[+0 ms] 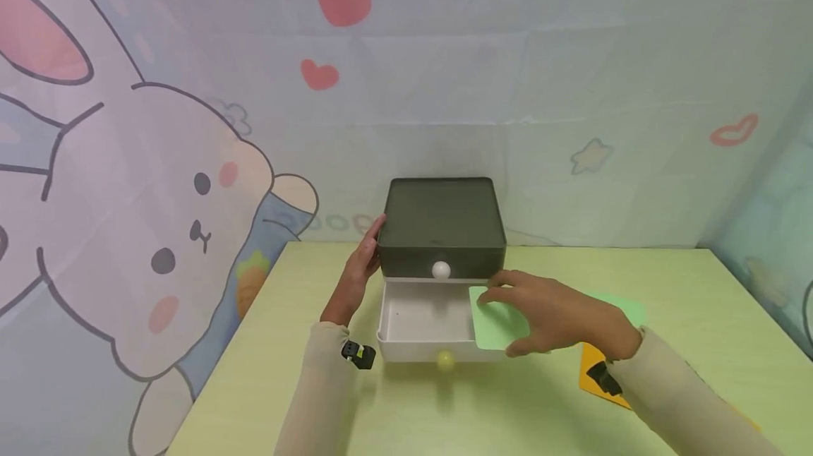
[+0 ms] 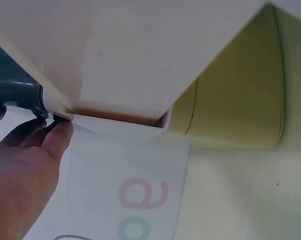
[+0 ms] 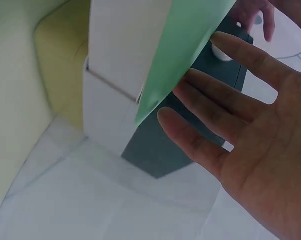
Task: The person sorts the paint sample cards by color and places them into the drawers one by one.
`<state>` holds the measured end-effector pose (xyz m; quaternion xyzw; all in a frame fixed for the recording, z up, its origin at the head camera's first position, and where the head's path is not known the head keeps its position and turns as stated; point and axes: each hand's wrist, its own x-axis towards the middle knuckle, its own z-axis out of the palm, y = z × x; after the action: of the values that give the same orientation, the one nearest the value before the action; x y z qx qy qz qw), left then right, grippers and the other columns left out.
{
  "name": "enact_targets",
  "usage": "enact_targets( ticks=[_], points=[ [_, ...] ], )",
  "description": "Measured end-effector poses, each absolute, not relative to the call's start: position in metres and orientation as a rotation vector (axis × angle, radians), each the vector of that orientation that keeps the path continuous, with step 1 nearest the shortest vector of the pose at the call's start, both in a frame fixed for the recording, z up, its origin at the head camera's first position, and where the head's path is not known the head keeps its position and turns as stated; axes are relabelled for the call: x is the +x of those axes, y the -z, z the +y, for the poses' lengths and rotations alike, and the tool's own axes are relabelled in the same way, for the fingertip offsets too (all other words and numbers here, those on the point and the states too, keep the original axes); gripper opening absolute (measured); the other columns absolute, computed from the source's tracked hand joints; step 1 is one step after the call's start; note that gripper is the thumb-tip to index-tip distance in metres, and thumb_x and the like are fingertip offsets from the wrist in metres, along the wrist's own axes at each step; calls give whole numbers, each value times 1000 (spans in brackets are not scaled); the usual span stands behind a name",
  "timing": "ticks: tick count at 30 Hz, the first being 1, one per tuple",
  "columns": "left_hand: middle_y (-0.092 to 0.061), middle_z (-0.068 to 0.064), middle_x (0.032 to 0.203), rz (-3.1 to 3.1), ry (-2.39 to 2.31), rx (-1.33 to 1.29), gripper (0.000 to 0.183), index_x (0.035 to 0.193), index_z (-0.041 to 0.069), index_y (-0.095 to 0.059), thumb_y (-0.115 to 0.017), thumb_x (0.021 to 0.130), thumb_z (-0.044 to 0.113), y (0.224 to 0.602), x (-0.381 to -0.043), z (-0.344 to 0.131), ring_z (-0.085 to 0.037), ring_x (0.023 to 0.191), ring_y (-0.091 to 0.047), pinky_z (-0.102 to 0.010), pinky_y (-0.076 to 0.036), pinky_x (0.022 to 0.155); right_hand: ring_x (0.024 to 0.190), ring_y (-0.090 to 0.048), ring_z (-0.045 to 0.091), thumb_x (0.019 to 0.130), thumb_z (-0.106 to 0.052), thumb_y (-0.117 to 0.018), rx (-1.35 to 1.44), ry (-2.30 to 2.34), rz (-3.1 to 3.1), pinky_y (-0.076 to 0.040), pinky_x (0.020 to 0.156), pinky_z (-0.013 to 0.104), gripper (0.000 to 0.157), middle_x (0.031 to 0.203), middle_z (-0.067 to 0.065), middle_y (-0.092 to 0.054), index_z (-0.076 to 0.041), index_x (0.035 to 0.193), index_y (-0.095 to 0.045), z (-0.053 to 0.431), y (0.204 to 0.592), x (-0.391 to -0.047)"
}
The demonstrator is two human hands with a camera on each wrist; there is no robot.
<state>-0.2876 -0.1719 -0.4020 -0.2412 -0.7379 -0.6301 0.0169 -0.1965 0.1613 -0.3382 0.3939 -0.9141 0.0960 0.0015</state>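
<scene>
A small drawer box has a dark green upper tier with a white knob. Below it, a white drawer with a yellow knob is pulled out towards me. Against the box's left side rests my left hand, its fingers extended along the dark green wall. My right hand holds a light green sheet between thumb and fingers, over the right part of the drawer. From the right wrist, the same sheet appears tilted at the fingertips.
Beneath the white tier is a yellow tier. An orange sheet and another green sheet lie on the table, partly hidden by my right arm. A printed cloth hangs behind the box.
</scene>
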Motion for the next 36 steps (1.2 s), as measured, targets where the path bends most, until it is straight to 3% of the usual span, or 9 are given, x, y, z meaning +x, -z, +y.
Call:
enact_targets(
  ticks=[7,19,29,36],
  points=[
    [-16,0,170,-2280,1967,-755,56,161,35,-20,-22,108,53,401,-285,-172,-27,157,-19,-55,-19,127,121,-59,23,75,-31,-86,1316,-326,-2876,-53,97,40,61,133,1,-56,-18,130,-62,134,339,-204],
    [-17,-4,170,-2259,1965,-763,58,162,30,-21,-23,108,51,404,-286,-172,-31,156,-22,-57,-20,126,123,-52,28,78,-33,-84,1324,-318,-2901,-50,101,43,55,134,8,-61,-15,126,-65,120,349,-218],
    [-19,-5,169,-2260,1968,-750,58,161,31,-22,-23,107,52,402,-288,-170,-31,156,-24,-56,-20,126,117,-59,25,82,-25,-81,1339,-348,-2776,-52,98,42,45,123,2,-68,-10,121,-68,120,352,-220],
    [-19,-3,169,-2262,1973,-741,56,161,34,-23,-22,108,52,403,-287,-171,-30,156,-23,-56,-19,126,121,-60,26,83,-26,-80,1300,-374,-2810,-52,101,44,45,126,3,-67,-10,124,-68,124,352,-219]
  ],
)
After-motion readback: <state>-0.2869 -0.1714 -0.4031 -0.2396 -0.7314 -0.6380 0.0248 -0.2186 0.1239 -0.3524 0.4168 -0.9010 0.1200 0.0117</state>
